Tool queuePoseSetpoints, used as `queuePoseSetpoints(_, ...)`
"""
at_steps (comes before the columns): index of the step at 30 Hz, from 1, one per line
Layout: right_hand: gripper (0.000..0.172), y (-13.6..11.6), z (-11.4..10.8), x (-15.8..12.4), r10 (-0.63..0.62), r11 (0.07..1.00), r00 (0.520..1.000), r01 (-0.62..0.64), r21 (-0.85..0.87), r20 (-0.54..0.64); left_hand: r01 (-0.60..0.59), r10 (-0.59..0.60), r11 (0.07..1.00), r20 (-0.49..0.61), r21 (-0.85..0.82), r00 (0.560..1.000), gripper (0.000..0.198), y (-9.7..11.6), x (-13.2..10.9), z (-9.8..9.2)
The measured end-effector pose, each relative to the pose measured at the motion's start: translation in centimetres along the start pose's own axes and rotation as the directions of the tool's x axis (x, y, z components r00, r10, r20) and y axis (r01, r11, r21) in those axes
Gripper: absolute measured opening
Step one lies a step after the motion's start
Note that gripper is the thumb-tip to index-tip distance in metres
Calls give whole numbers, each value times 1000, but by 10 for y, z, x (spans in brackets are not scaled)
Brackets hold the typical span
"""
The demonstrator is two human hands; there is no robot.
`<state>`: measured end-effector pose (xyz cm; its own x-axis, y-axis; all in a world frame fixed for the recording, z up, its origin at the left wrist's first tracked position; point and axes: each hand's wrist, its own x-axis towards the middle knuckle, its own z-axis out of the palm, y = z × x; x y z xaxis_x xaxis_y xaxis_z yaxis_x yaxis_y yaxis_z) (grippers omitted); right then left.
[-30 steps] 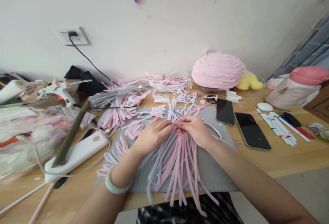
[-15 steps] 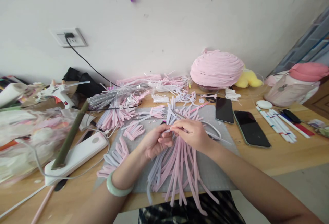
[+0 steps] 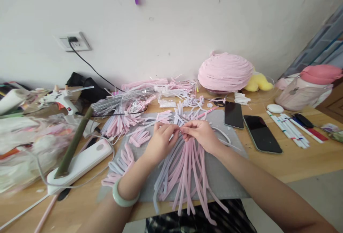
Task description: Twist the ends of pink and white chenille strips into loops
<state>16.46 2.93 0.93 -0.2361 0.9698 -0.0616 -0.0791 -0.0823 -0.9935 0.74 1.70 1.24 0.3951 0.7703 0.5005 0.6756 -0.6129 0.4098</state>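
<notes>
My left hand (image 3: pixel 163 141) and my right hand (image 3: pixel 200 135) meet above the grey mat (image 3: pixel 225 176), fingertips almost touching. Both are closed in a pinch; whatever is between the fingertips is too small to make out. Below them a spread of long pink and pale blue fuzzy stems (image 3: pixel 187 179) fans toward the front edge. Curled stem bundles (image 3: pixel 122 163) and a smaller tied bundle (image 3: pixel 139 137) lie left of my left hand.
A hot glue gun (image 3: pixel 64 101) and a white power strip (image 3: pixel 80 161) with a green stick (image 3: pixel 76 140) are at the left. Two phones (image 3: pixel 262 133), markers (image 3: pixel 289 129) and a pink dome (image 3: pixel 225 72) stand at the right.
My left hand has turned from palm up to back up, its fingers now pinched near my right fingertips. My right hand has shifted slightly, its fingers more curled.
</notes>
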Motion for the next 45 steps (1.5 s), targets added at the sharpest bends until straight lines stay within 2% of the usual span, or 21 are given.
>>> queuePoseSetpoints(1, 15, 2, -2, 0, -72, 993, 997, 73, -96, 10, 123, -118, 985, 52, -121, 992, 15, 2, 2, 0)
queuePoseSetpoints(2, 12, 3, -4, 0, -166, 965, 985, 170, -201, 37, 258, -227, 931, 143, -259, 963, 16, 4, 3, 0)
queuePoseSetpoints(3, 8, 4, -6, 0, -274, 911, 958, 288, -296, 89, 393, -307, 828, 263, -400, 914, 16, 5, 4, -1)
queuePoseSetpoints(4, 7, 5, -8, 0, -381, 836, 911, 413, -361, 159, 520, -344, 670, 399, -529, 850, 16, 5, 5, -2)
queuePoseSetpoints(5, 7, 5, -9, -1, -476, 753, 847, 531, -389, 235, 628, -335, 465, 533, -624, 777, 15, 4, 5, -3)
queuePoseSetpoints(7, 11, 4, -12, -2, -594, 628, 725, 688, -363, 347, 750, -220, 65, 723, -659, 654, 13, 2, 5, -4)
queuePoseSetpoints(8, 12, 4, -13, -3, -620, 607, 696, 718, -340, 362, 772, -162, -65, 770, -633, 617, 13, 1, 4, -4)
queuePoseSetpoints(9, 12, 3, -13, -4, -624, 616, 699, 715, -330, 350, 776, -132, -129, 787, -617, 603, 12, 0, 4, -3)
queuePoseSetpoints(10, 12, 3, -12, -4, -605, 651, 732, 681, -335, 313, 766, -139, -133, 777, -629, 614, 12, -1, 4, -3)
queuePoseSetpoints(11, 11, 3, -11, -3, -562, 708, 786, 619, -341, 259, 737, -183, -82, 738, -670, 650, 12, -1, 5, -2)
queuePoseSetpoints(13, 9, 2, -9, -2, -415, 845, 901, 434, -312, 128, 642, -311, 146, 582, -752, 752, 13, 0, 7, -3)
queuePoseSetpoints(15, 12, 0, -6, -1, -242, 945, 969, 248, -212, 54, 555, -372, 415, 422, -721, 827, 14, 2, 9, -5)
queuePoseSetpoints(17, 19, -4, -5, 0, -126, 989, 991, 129, -76, 37, 512, -380, 573, 345, -640, 858, 18, 3, 9, -6)
queuePoseSetpoints(20, 24, -9, -5, 1, -43, 992, 999, 44, 120, -11, 453, -394, 686, 232, -570, 889, 18, 3, 7, -5)
queuePoseSetpoints(24, 17, -10, -9, 4, 52, 966, 999, -48, 256, -6, 343, -329, 809, 117, -478, 937, 14, 1, 4, -1)
queuePoseSetpoints(29, 16, -9, -9, 2, 36, 971, 999, -31, 239, -15, 269, -247, 882, 108, -386, 963, 9, 6, 3, 0)
queuePoseSetpoints(32, 18, -9, -5, 0, 50, 975, 999, -47, 219, -10, 265, -241, 886, 110, -381, 964, 6, 10, 1, 3)
queuePoseSetpoints(34, 19, -9, -3, -2, 58, 974, 998, -55, 219, -6, 274, -255, 850, 102, -450, 961, 9, 10, -1, 6)
queuePoseSetpoints(38, 21, -9, -1, -3, 98, 959, 995, -98, 266, 12, 268, -245, 754, 122, -600, 962, 28, 6, -4, 12)
queuePoseSetpoints(41, 22, -10, -1, -3, 145, 932, 988, -157, 327, 60, 268, -260, 696, 114, -666, 959, 20, 4, -4, 12)
queuePoseSetpoints(45, 20, -10, -2, -4, 162, 915, 979, -196, 354, 124, 315, -320, 570, 147, -759, 936, 16, 9, 0, 9)
